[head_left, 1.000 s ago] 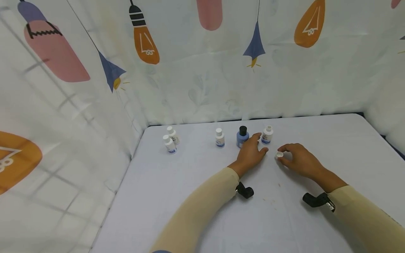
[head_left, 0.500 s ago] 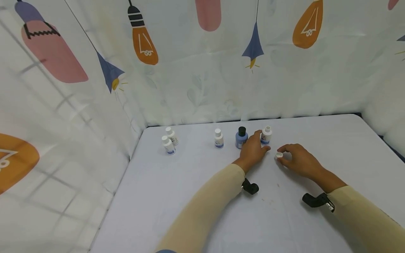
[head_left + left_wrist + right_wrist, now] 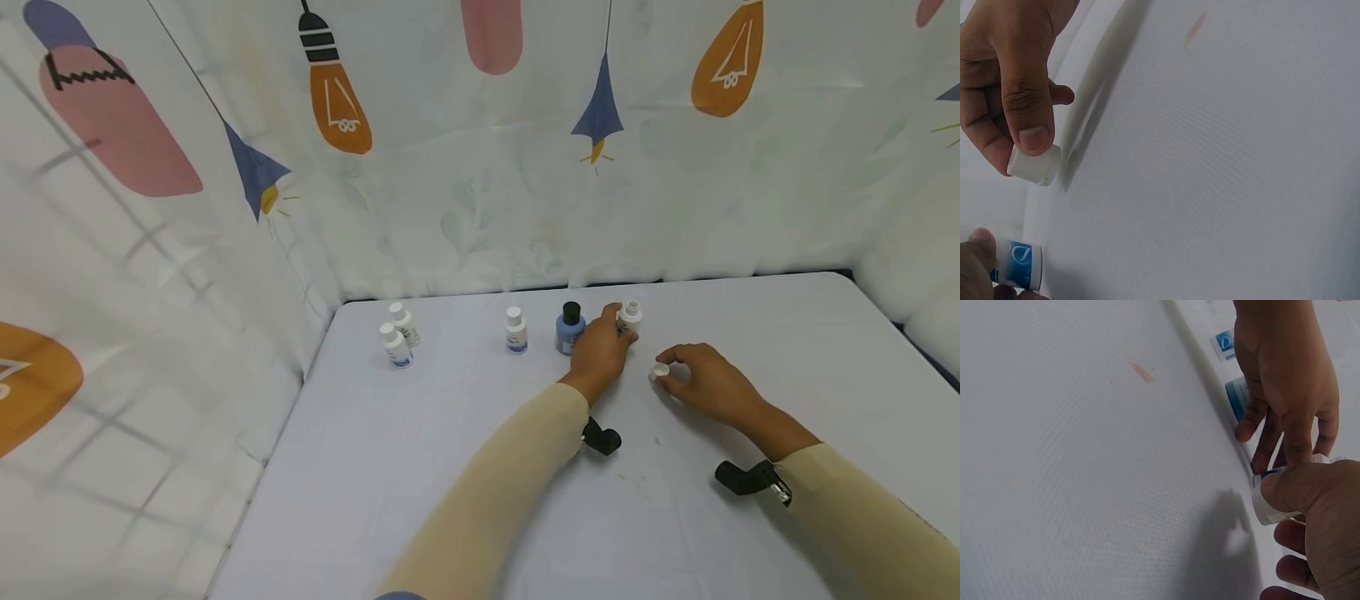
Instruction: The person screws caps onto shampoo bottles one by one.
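Note:
Standing upright at the back right of the table is a small white bottle (image 3: pixel 631 313) with an uncapped neck. My left hand (image 3: pixel 600 354) holds it between thumb and fingers; the left wrist view shows the bottle's blue label (image 3: pixel 1020 262) between them. To the right, my right hand (image 3: pixel 708 379) pinches a white screw cap (image 3: pixel 659 371) between thumb and forefinger just above the table. The cap (image 3: pixel 1034 165) also shows up close in the left wrist view. Left of my left hand, a blue bottle with a black cap (image 3: pixel 571 329) stands upright, partly hidden by that hand.
A capped white bottle (image 3: pixel 516 331) stands left of the blue one. Two more capped white bottles (image 3: pixel 396 346) stand close together at the back left. A white table (image 3: pixel 420 450) lies under everything, backed by a printed curtain (image 3: pixel 480 192).
My left hand has moved right, away from beside the blue bottle, and closed round the uncapped white bottle. The right hand has stayed in place with the cap.

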The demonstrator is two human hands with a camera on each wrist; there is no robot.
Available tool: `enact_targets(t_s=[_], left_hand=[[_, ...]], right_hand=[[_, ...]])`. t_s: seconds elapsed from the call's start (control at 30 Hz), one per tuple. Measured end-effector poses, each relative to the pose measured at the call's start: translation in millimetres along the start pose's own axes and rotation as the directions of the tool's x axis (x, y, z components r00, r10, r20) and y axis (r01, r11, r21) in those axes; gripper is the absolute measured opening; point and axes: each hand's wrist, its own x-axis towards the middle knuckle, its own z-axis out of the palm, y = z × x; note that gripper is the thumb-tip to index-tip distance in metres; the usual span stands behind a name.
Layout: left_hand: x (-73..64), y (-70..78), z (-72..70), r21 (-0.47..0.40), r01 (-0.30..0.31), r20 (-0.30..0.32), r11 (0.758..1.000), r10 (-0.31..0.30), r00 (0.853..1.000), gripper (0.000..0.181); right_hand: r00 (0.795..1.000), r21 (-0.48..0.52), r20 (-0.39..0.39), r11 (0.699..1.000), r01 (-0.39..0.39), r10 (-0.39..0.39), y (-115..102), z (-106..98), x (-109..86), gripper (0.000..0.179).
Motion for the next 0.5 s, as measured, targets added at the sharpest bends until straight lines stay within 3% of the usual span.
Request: enact_targets(t_s=[0.2, 0.5], left_hand=[[-2.2, 0.2, -2.0, -0.021, 0.001, -0.012, 1.0, -0.001, 1.0, 0.041], [-5.7, -3.5, 0.9, -0.026, -0.044, -0.04, 0.999, 0.043, 0.998, 0.037]], right_hand=[[1.0, -0.001, 0.0, 1.0, 0.0, 0.0, 2.0, 2.1, -0.7, 0.03], [1.0, -0.017, -0.007, 1.0, -0.008, 0.008, 1.7, -3.8, -1.9, 0.032]])
